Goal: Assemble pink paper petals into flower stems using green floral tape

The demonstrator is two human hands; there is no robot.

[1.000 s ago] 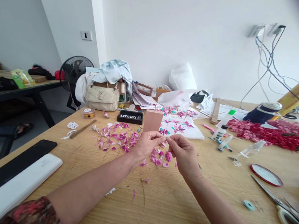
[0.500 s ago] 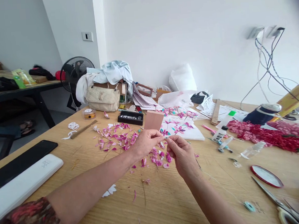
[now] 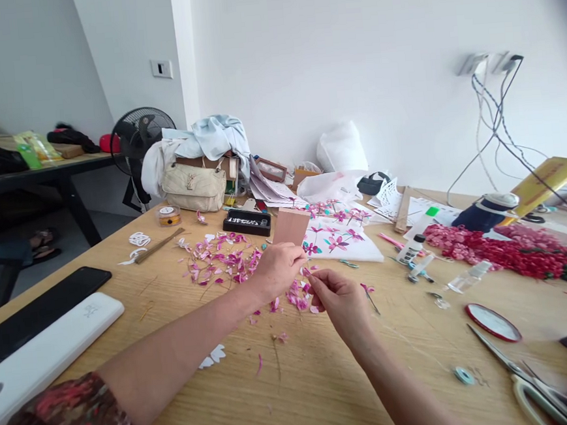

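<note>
Above the middle of the table, my left hand (image 3: 282, 266) is closed in a pinch; what its fingertips hold is too small to make out. Close beside it, lower and to the right, my right hand (image 3: 338, 294) pinches a small pink petal (image 3: 306, 272) between thumb and fingers. Under and around both hands lie loose pink and magenta petals (image 3: 224, 255) with thin stems. Just beyond the left hand stands a pinkish wooden block (image 3: 292, 222). Pink and teal flowers (image 3: 337, 242) rest on a white foam sheet (image 3: 368, 252). A fine thread runs near my right forearm towards a teal spool (image 3: 464, 375).
Scissors (image 3: 527, 377), a red-rimmed round dish (image 3: 493, 322), small bottles (image 3: 411, 249) and red flower strands (image 3: 527, 259) lie right. A white power bank (image 3: 73, 347) and black phone (image 3: 40, 310) lie left. A beige handbag (image 3: 196, 186) and black tray (image 3: 246, 223) stand behind.
My hands have moved apart: fingertips that met over the petals now have a small gap, the right hand lower. The view has shifted slightly.
</note>
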